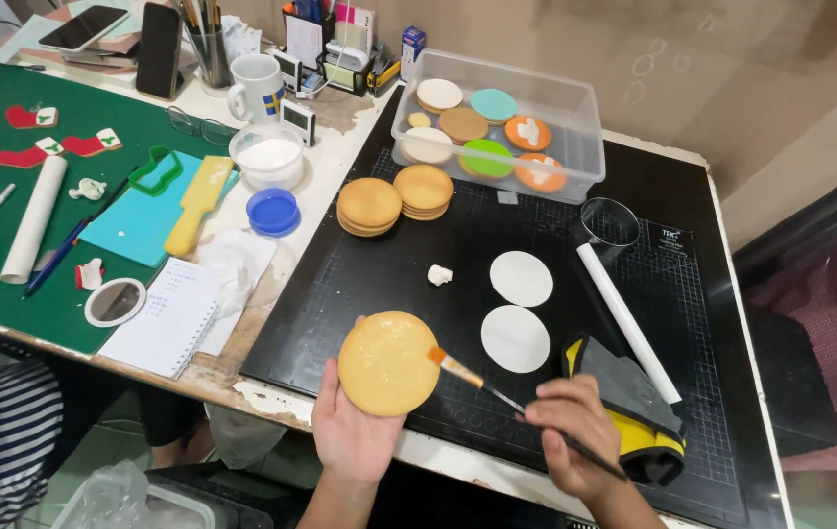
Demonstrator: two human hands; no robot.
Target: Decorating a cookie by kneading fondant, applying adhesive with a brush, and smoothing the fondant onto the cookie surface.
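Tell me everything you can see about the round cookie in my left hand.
The cookie is a flat, round, golden-tan disc with a shiny, wet-looking top. It lies face up on the left hand, above the front edge of the black cutting mat. The orange bristle tip of the brush, held in the right hand, touches its right edge.

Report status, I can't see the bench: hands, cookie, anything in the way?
Left hand holds round cookie flat. Right hand holds brush, tip at cookie's edge. Two white discs lie apart, not in the way.
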